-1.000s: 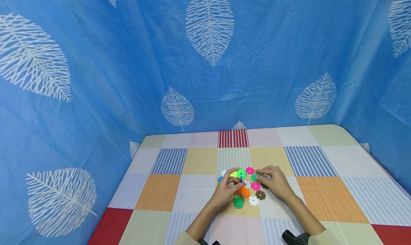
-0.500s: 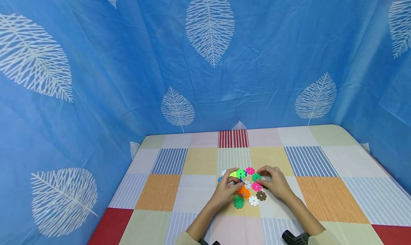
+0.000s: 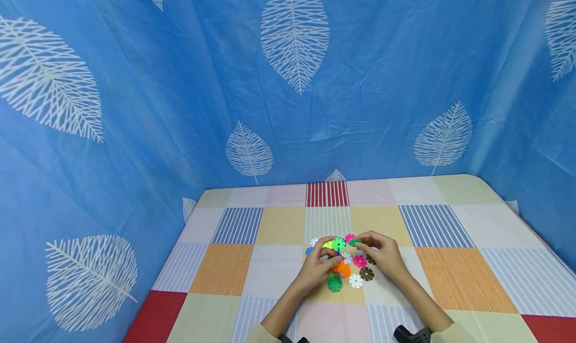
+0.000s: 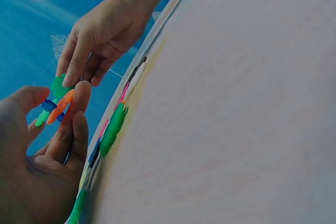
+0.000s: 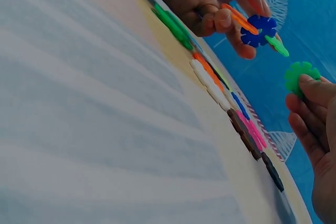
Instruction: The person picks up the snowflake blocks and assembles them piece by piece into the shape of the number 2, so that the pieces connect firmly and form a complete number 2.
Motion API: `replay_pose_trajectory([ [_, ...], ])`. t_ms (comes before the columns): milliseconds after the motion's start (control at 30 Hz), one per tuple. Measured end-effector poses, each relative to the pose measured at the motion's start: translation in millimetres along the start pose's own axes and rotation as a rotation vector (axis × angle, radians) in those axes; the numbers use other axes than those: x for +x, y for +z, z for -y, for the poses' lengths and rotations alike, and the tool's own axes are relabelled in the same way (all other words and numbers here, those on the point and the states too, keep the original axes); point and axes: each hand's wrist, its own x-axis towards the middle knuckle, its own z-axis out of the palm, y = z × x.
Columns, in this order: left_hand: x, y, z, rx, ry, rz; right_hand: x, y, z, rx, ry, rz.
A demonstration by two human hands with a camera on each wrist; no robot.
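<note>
My left hand (image 3: 315, 269) grips a small joined piece of notched plastic discs above the table. In the right wrist view a blue disc (image 5: 257, 31) sits in the middle, with an orange disc (image 5: 239, 18) and a light green disc (image 5: 277, 46) slotted into it edgewise. A green notched disc (image 5: 301, 72) is pinched between thumb and fingers of my right hand (image 3: 383, 255). It is raised off the table, close to the light green disc; in the right wrist view a gap separates the two.
Loose notched discs lie under and around the hands: a white disc (image 3: 356, 281), a green disc (image 3: 334, 283), a pink disc (image 3: 359, 261), a brown disc (image 3: 366, 274) and several others. A patchwork cloth (image 3: 279, 268) covers the table, and a blue curtain (image 3: 351, 123) hangs behind it.
My right hand has picked up the green disc, lifting it from the table, tilting it and bringing it left towards the joined discs. The left hand has stayed nearly still.
</note>
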Motion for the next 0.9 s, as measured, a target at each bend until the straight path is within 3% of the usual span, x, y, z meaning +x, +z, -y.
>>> replay_pose_trajectory([
  [267,0.7,0.6,0.3,0.004,-0.005,0.020,0.8,3,30,-0.013,-0.043,0.006],
  [500,8.8,-3.3,28.1,-0.073,0.017,0.052,1.0,1,27,0.008,-0.086,0.025],
  [667,8.2,-4.3,28.0,-0.098,0.015,0.078,1.4,0,24,0.070,-0.099,0.048],
  [900,8.1,-5.5,27.8,-0.044,0.014,0.071,1.3,2,22,0.134,-0.067,0.061],
])
